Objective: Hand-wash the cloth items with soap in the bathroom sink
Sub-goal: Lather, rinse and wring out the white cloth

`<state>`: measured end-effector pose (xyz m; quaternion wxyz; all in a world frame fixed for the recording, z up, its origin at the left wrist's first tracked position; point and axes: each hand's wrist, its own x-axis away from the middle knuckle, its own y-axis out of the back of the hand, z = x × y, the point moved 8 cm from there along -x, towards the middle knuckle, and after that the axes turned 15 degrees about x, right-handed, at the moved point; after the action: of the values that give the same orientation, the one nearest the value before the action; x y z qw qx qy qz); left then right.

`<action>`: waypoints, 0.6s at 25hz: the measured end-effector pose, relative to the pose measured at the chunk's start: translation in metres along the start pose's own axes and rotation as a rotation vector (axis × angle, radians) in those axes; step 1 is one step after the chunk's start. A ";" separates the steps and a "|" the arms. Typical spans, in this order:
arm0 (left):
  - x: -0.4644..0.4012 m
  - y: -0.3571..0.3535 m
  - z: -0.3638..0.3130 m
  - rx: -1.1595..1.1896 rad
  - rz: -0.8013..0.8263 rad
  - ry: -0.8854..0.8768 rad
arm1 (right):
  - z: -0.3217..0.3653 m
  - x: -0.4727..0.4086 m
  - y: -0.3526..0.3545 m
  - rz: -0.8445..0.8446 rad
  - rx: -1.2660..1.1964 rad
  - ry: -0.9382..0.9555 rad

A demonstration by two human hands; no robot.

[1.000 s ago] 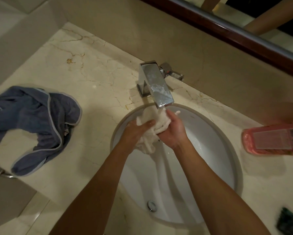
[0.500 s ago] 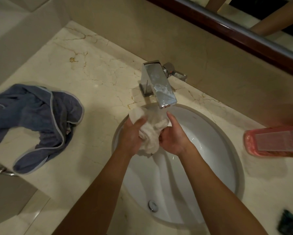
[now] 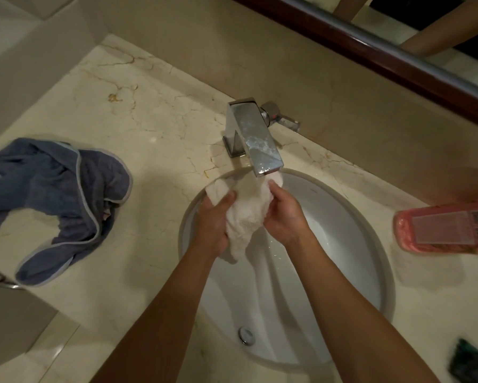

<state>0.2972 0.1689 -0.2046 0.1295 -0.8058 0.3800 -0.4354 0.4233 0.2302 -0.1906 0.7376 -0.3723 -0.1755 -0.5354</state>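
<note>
Head view: gripping white cloth [image 3: 246, 217] with left hand [image 3: 213, 225] and right hand [image 3: 285, 217], fingers curled around it, directly beneath faucet [image 3: 256, 145] over sink [image 3: 343, 272]. Probably risking dripping onto marble counter [image 3: 138, 134] if drifting outside basin rim, or knocking knuckles against spout.

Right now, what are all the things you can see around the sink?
White fluffy cloth: one, white, under the spout, over the basin.
Square chrome tap: one, silver, behind the basin.
Oval white sink basin: one, white, set in the counter.
Cream marble counter: one, cream, around the basin.
Crumpled blue towel with pale trim: one, blue, on the counter, left.
Pink plastic bottle lying flat: one, pink, on the counter, right.
Dark object: one, dark, bottom right edge; unclear what.
Left hand: gripping the cloth.
Right hand: gripping the cloth.
</note>
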 end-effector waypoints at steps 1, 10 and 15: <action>-0.001 0.001 -0.001 -0.043 -0.016 -0.013 | -0.002 -0.002 -0.001 -0.004 -0.025 0.004; -0.005 0.014 0.013 -0.171 -0.159 0.106 | -0.018 -0.019 -0.011 -0.221 0.111 -0.095; -0.005 0.009 0.013 -0.116 -0.150 0.077 | -0.028 -0.012 -0.006 -0.265 0.019 -0.104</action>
<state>0.3018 0.1645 -0.2199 0.0348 -0.8209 0.3477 -0.4516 0.4100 0.2167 -0.2147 0.6537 -0.3661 -0.2660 -0.6065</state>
